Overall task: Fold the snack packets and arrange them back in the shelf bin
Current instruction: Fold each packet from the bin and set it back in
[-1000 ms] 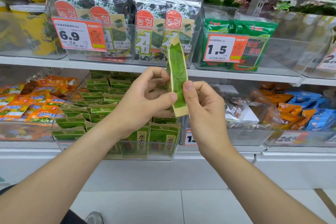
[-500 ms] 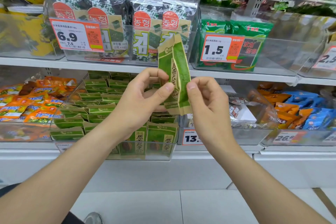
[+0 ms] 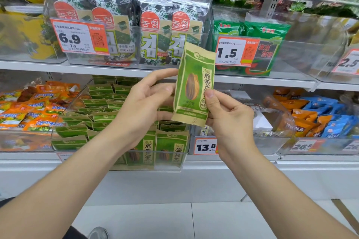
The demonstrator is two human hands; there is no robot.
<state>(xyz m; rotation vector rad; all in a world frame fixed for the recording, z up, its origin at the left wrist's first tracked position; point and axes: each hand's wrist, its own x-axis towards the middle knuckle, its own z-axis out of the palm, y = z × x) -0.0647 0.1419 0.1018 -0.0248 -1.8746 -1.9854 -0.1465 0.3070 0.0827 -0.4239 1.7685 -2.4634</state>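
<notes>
Snack packet in hand before the shelf bin, seen from the head camera. You hold one green and tan snack packet (image 3: 195,85) upright at chest height in front of the shelves, with its printed face towards you and its full length flat and unfolded. Its long axis runs nearly vertical, the top leaning a little to the right.

Your right hand (image 3: 231,120) grasps the packet's lower right edge. The thumb lies on the front face and the other fingers (image 3: 217,111) curl behind it. Your left hand (image 3: 141,106) meets the left edge with fingers (image 3: 167,72) almost straight, reaching behind the packet. Whether it pinches the edge or only steadies it cannot be told. The upper half of the packet stands free above both hands.

The clear shelf bin (image 3: 147,169) lies below and to the left of the packet, directly behind your left hand, and is well filled with rows of folded packets (image 3: 101,101) of the same kind. The left hand is therefore the nearer one to the bin. A second bin with a price tag (image 3: 206,146) sits behind your right wrist.

The fold appears not yet made. Because the grasp is low and the axis upright, the coming move probably calls for the free top to be brought down across the short axis. The packet would then travel down and leftwards into the bin.
</notes>
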